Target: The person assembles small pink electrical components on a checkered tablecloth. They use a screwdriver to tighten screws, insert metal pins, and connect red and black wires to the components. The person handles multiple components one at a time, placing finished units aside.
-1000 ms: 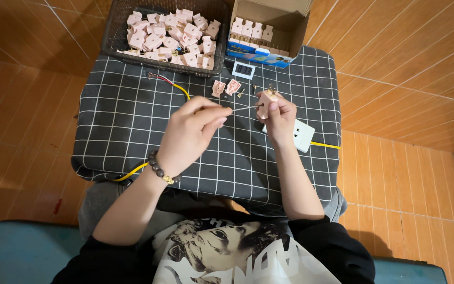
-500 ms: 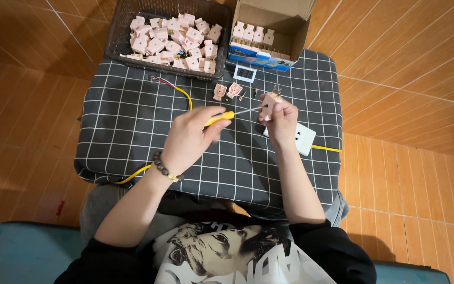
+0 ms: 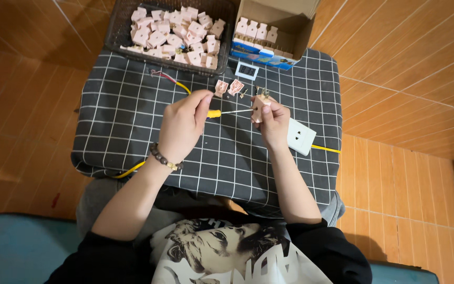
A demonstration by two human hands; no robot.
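Left hand (image 3: 182, 129) drawn back slightly, hands clamped on screwdriver (image 3: 227, 112), pink plug (image 3: 261, 105)

Orange tiled floor (image 3: 411, 63), checked tablecloth (image 3: 116, 121)

Setting: a home used for small piecework assembly. Orange-brown floor tiles (image 3: 395, 63) are seen around a low tabletop (image 3: 122, 115) draped in black grid-checked cloth. At the tabletop's far edge are kept a dark basket (image 3: 114, 31) of pink plastic parts and, beside it, a cardboard box (image 3: 290, 21).
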